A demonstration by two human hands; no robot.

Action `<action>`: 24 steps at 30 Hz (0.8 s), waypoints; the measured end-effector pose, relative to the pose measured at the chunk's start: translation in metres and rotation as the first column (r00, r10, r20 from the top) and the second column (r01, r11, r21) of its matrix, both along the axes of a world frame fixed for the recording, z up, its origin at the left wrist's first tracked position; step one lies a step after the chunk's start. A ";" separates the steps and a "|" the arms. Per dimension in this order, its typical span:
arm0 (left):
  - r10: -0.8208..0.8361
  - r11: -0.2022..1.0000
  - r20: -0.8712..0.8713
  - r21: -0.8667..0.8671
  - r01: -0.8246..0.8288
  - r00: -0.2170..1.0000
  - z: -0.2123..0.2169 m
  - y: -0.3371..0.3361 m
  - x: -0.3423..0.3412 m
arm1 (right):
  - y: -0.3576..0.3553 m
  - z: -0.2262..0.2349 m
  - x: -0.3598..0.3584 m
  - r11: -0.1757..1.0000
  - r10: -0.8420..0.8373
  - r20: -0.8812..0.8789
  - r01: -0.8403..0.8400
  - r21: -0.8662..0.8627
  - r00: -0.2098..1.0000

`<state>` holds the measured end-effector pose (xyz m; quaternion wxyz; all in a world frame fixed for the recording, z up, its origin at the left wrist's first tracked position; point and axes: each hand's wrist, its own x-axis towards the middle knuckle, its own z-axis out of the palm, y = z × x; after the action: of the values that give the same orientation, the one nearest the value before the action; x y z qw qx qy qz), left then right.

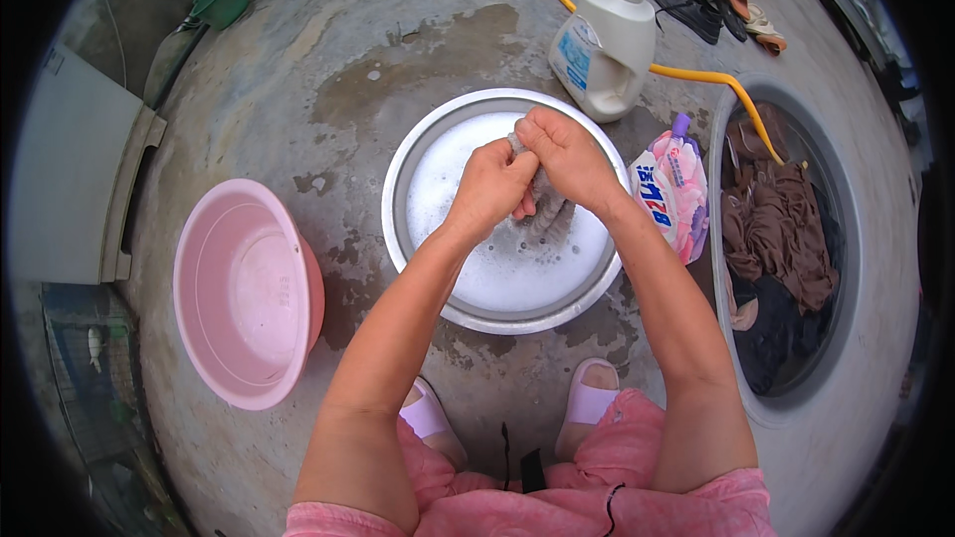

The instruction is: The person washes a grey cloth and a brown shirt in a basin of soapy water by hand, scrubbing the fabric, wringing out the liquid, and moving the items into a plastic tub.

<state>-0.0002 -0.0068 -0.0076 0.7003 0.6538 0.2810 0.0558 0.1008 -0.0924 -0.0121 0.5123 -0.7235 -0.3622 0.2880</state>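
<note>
Both hands are together over a round metal basin (395, 209) filled with white suds (517, 273). Between them is a wet grey cloth (545, 219), whose lower end hangs down into the foam. My left hand (491, 184) is closed round the cloth on the left side. At the upper right of it, my right hand (569, 151) grips the cloth's upper part, its thumb close to the left hand's fingers. What kind of garment the cloth is, I cannot tell, since the hands cover most of it.
A pink plastic basin (305, 288) stands at left. Behind and right of the suds are a white detergent jug (622, 30) and a pink-and-white pouch (686, 189). A grey tub (846, 288) at right holds brown clothes (781, 229); a yellow hose (696, 73) runs into it. Shoes (706, 0) lie beyond.
</note>
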 end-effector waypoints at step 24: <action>-0.130 0.986 0.141 0.119 0.113 0.982 -0.036 0.020 -0.016 | -0.013 0.035 0.001 0.974 0.164 -0.606 -0.033 0.222 0.778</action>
<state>-0.0162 0.0133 -0.0439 0.6840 0.7016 0.1843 0.0768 0.1018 -0.1052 0.0233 0.6567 -0.5133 -0.2379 0.4986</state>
